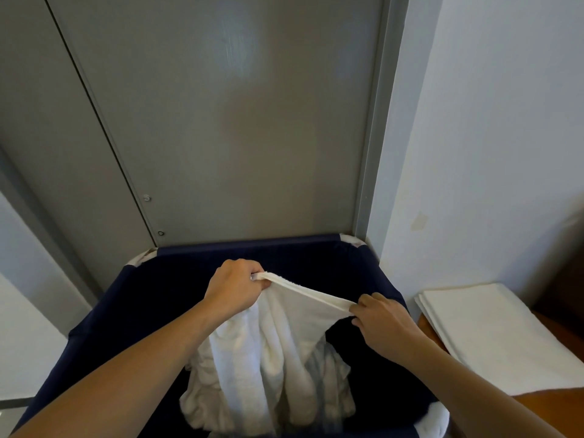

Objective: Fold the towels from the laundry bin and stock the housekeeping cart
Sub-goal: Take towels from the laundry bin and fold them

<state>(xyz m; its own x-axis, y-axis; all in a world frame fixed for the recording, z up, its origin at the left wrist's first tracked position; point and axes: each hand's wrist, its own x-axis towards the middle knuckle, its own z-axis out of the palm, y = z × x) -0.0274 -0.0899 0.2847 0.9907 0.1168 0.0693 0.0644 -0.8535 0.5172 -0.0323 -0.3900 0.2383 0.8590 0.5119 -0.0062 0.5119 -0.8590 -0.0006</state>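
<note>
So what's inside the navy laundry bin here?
The laundry bin holds crumpled white towels; both hands, left hand and right hand, pinch one's hem. That hanging towel covers whatever lies beneath; the bin's bottom isn't visible.

Left hand and right hand both pinch closed, arms extended.

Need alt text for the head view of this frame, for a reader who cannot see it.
Both hands, left hand and right hand, pinch the hem of a white towel stretched between them over a navy laundry bin. Folded white linen lies on a wooden surface to the right.
</note>
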